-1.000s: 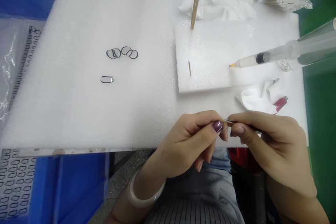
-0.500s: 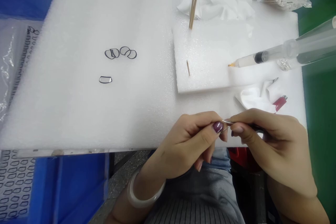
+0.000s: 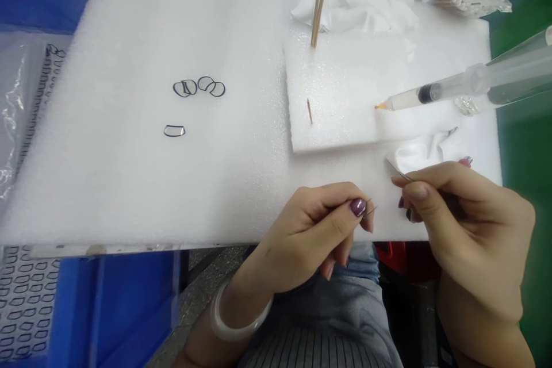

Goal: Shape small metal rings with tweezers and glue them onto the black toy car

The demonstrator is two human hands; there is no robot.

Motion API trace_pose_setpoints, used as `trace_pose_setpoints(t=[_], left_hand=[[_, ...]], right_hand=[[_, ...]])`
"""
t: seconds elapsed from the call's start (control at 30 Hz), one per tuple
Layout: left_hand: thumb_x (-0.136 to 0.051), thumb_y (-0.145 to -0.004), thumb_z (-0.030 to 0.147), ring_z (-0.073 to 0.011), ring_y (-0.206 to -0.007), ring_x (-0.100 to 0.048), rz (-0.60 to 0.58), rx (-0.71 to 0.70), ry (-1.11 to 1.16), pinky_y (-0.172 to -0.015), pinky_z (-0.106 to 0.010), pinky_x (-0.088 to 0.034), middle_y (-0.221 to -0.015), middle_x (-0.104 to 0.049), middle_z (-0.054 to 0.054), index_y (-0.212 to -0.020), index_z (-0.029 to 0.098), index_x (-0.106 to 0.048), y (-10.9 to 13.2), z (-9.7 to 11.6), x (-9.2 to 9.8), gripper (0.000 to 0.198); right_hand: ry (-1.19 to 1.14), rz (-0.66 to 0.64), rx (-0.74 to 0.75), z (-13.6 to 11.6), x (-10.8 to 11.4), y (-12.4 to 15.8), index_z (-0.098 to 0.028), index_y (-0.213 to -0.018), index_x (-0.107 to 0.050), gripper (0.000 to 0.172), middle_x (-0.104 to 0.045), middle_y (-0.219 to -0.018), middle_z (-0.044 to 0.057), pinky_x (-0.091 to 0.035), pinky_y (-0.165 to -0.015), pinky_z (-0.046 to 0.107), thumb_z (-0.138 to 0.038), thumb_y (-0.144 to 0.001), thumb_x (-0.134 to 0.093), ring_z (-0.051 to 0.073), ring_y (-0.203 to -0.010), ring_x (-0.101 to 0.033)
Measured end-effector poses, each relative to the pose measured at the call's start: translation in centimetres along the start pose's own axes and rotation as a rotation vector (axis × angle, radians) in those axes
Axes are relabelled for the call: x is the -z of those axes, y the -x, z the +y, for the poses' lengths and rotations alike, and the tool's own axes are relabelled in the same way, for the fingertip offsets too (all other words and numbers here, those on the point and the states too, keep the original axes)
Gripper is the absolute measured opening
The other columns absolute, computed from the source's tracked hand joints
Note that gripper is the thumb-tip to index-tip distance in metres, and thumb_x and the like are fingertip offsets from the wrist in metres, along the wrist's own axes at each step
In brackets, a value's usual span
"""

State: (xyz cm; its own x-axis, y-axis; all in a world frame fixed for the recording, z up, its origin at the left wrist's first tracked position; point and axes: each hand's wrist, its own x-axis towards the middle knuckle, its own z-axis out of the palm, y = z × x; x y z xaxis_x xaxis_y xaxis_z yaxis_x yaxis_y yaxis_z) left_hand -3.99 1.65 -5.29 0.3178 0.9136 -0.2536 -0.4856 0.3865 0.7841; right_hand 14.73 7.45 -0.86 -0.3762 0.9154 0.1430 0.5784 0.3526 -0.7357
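Small thin dark wire-like piece, held between thumb and forefinger of the left hand; its two fine ends project past the thumbnail toward the right, the rest being hidden by the fingers. The left hand is closed in a pinch on this piece, above the near edge of the foam. The right hand, just beside and apart from it, pinches a slender pointed grey metal tool, its tip directed up and to the left. Beyond the hands, a small rectangular white foam slab bears a short pointed wooden stick; several long slim wooden sticks lie across its far edge. A clear plastic syringe with a black plunger seal has its orange tip over the slab. A crumpled white cloth lies near the right hand, another bunched white cloth beyond the slab. On the large white foam sheet, well to the left, four thin black rounded frames overlap in pairs; a single dark four-sided frame lies just nearer the person.
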Motion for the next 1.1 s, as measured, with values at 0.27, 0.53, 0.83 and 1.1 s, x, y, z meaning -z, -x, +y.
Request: trace_pose_setpoints(t=[0.27, 0.53, 0.83, 1.1], left_hand=[[-0.057, -0.104, 0.047, -0.0016, -0.037, -0.041, 0.032, -0.006, 0.008, -0.037, -0.008, -0.032, -0.052, -0.051, 0.006, -0.084, 0.02, -0.065, 0.14, -0.13, -0.37, 0.035], [-0.058, -0.104, 0.044, -0.0015, -0.037, -0.041, 0.036, -0.015, 0.01, -0.037, -0.007, -0.032, -0.052, -0.052, 0.006, -0.084, 0.02, -0.067, 0.2, -0.22, -0.35, 0.032], [-0.058, -0.104, 0.047, -0.0013, -0.036, -0.042, 0.008, -0.017, 0.001, -0.037, -0.007, -0.033, -0.051, -0.052, 0.006, -0.083, 0.02, -0.067, 0.06, -0.11, -0.24, 0.034], [-0.057, -0.105, 0.041, -0.002, -0.037, -0.04, 0.011, -0.037, 0.0, -0.037, -0.009, -0.031, -0.05, -0.05, 0.006, -0.084, 0.02, -0.068, 0.28, -0.08, -0.39, 0.032]], right_hand=[[-0.127, -0.217, 0.0, -0.18, 0.02, 0.05, -0.028, -0.093, -0.069, 0.011, -0.066, -0.068, -0.009, -0.04, -0.048, 0.019, -0.025, -0.101, -0.063, 0.004, -0.055, -0.054], [-0.153, -0.293, -0.045, -0.5, -0.06, -0.07, -0.026, -0.087, -0.068, 0.017, -0.068, -0.068, -0.008, -0.038, -0.048, 0.02, -0.028, -0.103, -0.061, 0.005, -0.055, -0.056], [-0.172, -0.314, -0.046, -0.57, -0.05, -0.09, -0.026, -0.087, -0.068, 0.017, -0.062, -0.063, -0.008, -0.037, -0.046, 0.019, -0.029, -0.102, -0.061, 0.004, -0.05, -0.049], [-0.263, -0.363, -0.103, -0.2, 0.3, -0.37, -0.027, -0.085, -0.07, 0.017, -0.058, -0.06, -0.009, -0.036, -0.046, 0.016, -0.024, -0.1, -0.064, 0.003, -0.049, -0.047]])
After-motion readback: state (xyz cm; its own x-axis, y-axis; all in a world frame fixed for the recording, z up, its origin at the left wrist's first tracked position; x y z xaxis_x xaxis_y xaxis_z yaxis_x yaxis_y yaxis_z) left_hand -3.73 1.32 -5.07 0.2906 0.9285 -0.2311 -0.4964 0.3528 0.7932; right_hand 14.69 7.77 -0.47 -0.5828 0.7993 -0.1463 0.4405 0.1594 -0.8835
